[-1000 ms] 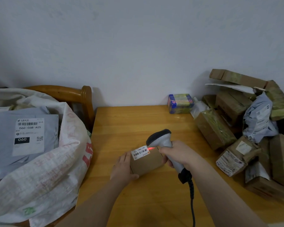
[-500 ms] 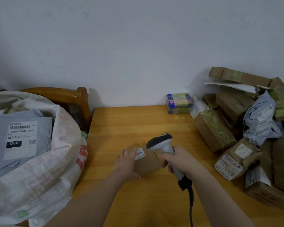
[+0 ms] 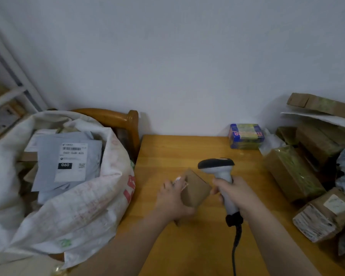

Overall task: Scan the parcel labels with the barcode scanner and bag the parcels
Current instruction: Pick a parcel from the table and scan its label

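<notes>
Gaping just left of the counter [image 3: 187, 148], the sack [image 3: 84, 206] is where the box [image 3: 195, 189] likely goes next. The left hand [image 3: 170, 200], closer to it, grips the tilted box over the counter's left side; right hand's [image 3: 237, 196] wrapped round the scanner [image 3: 217, 166].

Just one view, pretty much: it was shot wide-angle from head height, tilted forward and down over the surface [image 3: 187, 152], kept close in, with the wall [image 3: 187, 56] faced straight on behind.
</notes>
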